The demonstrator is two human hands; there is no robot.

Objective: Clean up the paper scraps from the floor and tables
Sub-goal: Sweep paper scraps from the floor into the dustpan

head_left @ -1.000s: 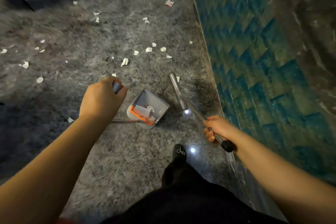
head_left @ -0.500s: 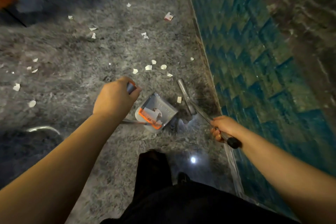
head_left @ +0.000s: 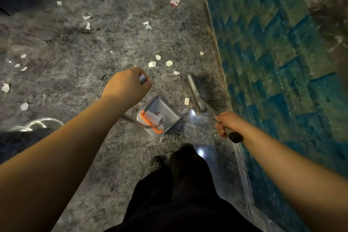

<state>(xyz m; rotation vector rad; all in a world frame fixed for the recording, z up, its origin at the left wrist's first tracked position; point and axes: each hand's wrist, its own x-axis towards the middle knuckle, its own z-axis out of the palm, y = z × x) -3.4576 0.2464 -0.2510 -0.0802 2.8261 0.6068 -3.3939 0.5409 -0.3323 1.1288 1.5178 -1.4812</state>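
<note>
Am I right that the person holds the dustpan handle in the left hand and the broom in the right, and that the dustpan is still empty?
Not quite. The head view shows the left hand holding the dustpan handle and the right hand holding the broom, but the dustpan is not empty: pale paper scraps already lie inside it, beside its orange comb.

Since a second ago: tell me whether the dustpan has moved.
Yes. The dustpan has slid slightly forward, closer to the paper scraps lying ahead of it on the floor.
</note>
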